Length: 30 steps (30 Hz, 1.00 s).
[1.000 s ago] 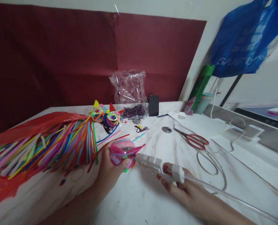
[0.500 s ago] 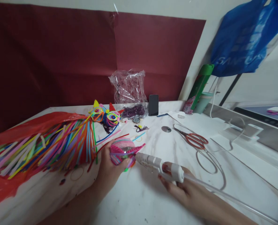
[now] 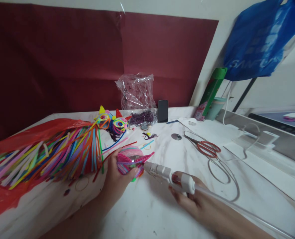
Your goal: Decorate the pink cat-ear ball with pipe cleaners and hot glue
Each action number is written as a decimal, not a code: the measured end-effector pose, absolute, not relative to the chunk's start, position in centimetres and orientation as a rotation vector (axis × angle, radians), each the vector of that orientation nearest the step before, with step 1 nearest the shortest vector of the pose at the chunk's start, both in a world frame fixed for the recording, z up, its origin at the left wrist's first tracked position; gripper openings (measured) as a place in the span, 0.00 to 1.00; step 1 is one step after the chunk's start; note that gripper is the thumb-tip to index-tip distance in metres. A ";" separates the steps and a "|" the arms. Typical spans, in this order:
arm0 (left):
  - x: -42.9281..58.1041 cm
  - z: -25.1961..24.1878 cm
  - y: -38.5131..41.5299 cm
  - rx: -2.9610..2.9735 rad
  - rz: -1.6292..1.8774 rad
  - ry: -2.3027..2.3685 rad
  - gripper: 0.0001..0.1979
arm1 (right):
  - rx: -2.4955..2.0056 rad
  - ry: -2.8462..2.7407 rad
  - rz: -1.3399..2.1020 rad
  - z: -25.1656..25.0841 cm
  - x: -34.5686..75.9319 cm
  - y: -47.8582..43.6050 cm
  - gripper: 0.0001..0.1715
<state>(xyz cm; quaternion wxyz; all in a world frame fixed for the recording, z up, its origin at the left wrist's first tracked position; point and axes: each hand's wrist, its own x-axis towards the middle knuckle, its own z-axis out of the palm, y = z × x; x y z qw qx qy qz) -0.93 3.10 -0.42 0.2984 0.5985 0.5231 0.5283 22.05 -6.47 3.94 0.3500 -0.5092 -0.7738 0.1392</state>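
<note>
My left hand is wrapped round a ball covered in pink and coloured pipe cleaners, held just above the white table. My right hand grips a white glue gun whose nozzle touches the right side of the ball. A clear glue stick trails from the back of the gun toward the lower right.
A spread of coloured pipe cleaners lies on red plastic at left. Two finished owl-like figures sit behind the ball. Red-handled scissors, a black phone, a clear bag, a white cable and a green box are farther back.
Almost nothing has moved. Both hands hold their places, with the glue gun nozzle still against the ball.
</note>
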 end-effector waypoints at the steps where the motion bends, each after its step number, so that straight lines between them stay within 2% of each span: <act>1: -0.9 -0.4 3.1 1.590 1.406 1.389 0.37 | -1.326 -2.005 0.362 3.9 22.1 -6.5 0.11; 9: -0.8 -0.2 3.0 1.594 1.404 1.412 0.35 | -1.291 -1.985 0.350 3.6 22.1 -6.4 0.09; 17: -0.9 -0.4 3.1 1.576 1.375 1.391 0.37 | -1.293 -2.011 0.401 4.1 21.9 -6.7 0.10; 30: -0.7 -0.3 2.9 1.615 1.427 1.407 0.35 | -1.306 -2.022 0.406 3.6 22.1 -6.7 0.10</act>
